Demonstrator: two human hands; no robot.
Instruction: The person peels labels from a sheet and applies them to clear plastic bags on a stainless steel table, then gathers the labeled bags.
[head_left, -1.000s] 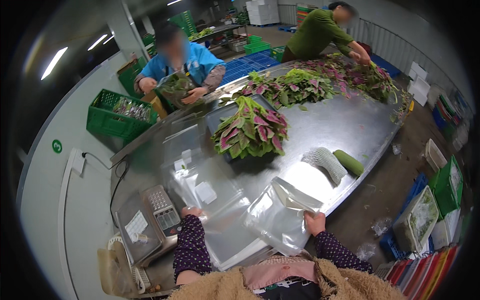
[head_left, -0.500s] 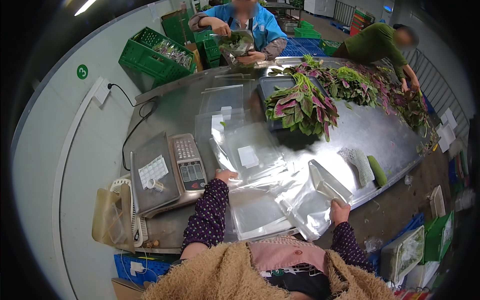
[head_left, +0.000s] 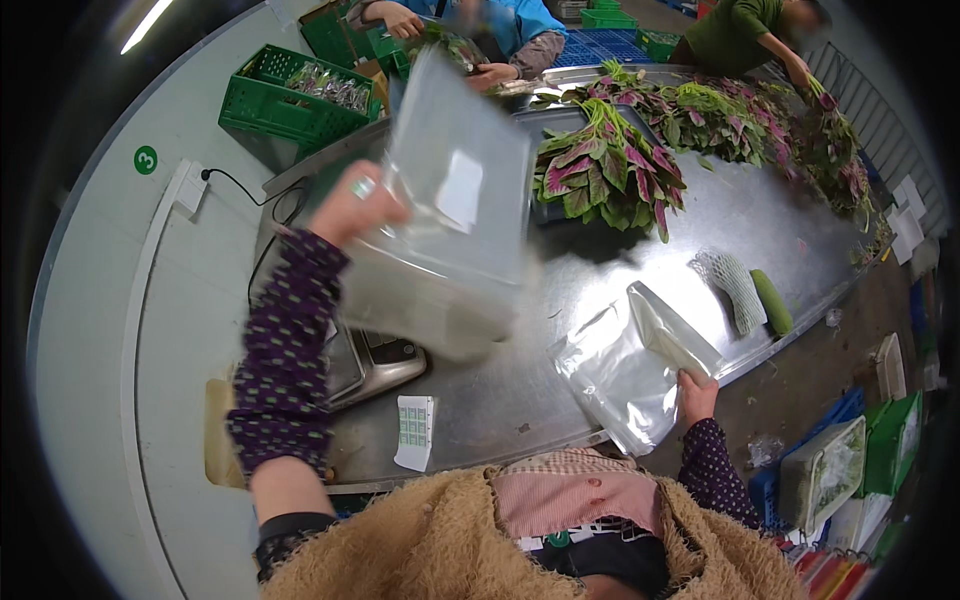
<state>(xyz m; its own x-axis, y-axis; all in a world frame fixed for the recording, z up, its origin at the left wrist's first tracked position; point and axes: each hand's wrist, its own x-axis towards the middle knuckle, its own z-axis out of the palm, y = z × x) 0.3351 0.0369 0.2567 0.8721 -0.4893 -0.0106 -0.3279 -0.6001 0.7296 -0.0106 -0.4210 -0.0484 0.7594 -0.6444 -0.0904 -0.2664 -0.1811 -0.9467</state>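
Note:
My left hand (head_left: 358, 205) is raised above the table and closed on the edge of a stack of clear plastic bags (head_left: 470, 265). The stack hangs upright, blurred by motion, with a white label showing through it. A small green and white sticker sits on a finger of that hand. At the front edge of the table, my right hand (head_left: 697, 393) pinches the corner of another clear plastic bag (head_left: 620, 365), which lies on the metal. The lifted stack hides much of the weighing scale (head_left: 385, 365). A sheet of green and white labels (head_left: 413, 430) lies in front of the scale.
Leafy red-green amaranth (head_left: 605, 185) rests on a dark tray, with more heaped behind. A green gourd-like thing (head_left: 771, 302) and a pale net sleeve (head_left: 733, 290) lie to the right. Two co-workers handle greens at the far side. A green crate (head_left: 290, 105) stands back left.
My left hand has gone up and leftward, lifting the stack of bags off the table. The label sheet has come into view. My right hand still holds its bag.

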